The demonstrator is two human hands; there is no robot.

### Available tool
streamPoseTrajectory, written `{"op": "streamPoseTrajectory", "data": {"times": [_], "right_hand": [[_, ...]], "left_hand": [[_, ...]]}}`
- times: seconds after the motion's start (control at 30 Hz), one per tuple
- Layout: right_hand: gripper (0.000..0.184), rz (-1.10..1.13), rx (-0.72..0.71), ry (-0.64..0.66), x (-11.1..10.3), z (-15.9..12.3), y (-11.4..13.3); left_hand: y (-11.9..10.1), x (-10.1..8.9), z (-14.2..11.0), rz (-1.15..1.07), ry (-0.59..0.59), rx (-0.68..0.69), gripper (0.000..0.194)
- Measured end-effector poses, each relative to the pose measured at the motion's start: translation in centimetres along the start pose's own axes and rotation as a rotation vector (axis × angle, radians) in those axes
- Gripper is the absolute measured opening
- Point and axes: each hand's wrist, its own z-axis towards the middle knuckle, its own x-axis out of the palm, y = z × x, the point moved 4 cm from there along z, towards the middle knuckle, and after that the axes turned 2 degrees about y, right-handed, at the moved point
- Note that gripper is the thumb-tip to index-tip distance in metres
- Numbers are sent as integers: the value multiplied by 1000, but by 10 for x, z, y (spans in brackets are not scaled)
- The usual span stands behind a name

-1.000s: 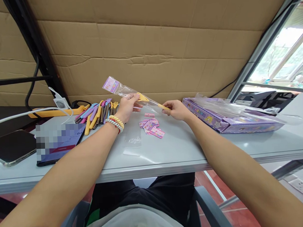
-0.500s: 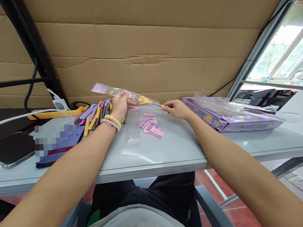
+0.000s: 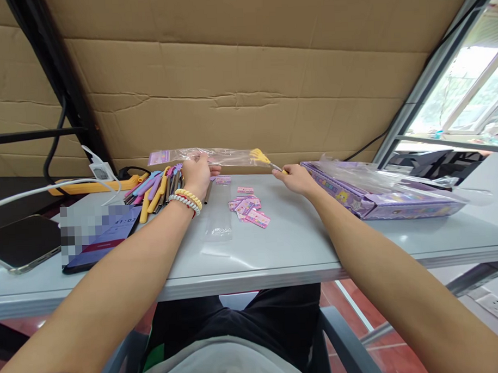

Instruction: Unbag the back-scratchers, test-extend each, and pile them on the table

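My left hand point(image 3: 197, 174) grips a long clear plastic sleeve point(image 3: 215, 155) with a purple header card at its left end, held level above the grey table point(image 3: 300, 244). My right hand point(image 3: 298, 178) pinches the handle of a yellow hand-shaped stick toy point(image 3: 261, 157), whose yellow hand sits at the sleeve's right mouth. I wear bead bracelets on the left wrist.
A heap of coloured hand-shaped sticks point(image 3: 159, 187) lies left of my left hand. Small pink cards point(image 3: 246, 206) and an empty clear sleeve point(image 3: 217, 223) lie in the middle. A purple box point(image 3: 372, 196) is on the right, with phones point(image 3: 99, 235) and a yellow power strip point(image 3: 89, 185) on the left.
The sleeve has tipped from slanted to level. My right hand has drawn the yellow toy rightwards, from deep inside the sleeve to its open end.
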Motion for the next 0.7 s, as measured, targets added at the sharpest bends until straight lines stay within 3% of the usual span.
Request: {"op": "streamPoseTrajectory", "data": {"times": [0.1, 0.27, 0.47, 0.7], "right_hand": [[40, 36, 26, -90, -5, 0, 1], [42, 157, -39, -191, -9, -5, 8], [44, 309, -202, -115, -3, -11, 19], [67, 268, -343, -21, 1, -15, 31]], "left_hand": [[0, 1, 0, 2, 19, 2, 8], [4, 10, -8, 51, 156, -35, 7], [10, 21, -17, 66, 276, -96, 16], [8, 24, -25, 9, 356, -149, 25]]}}
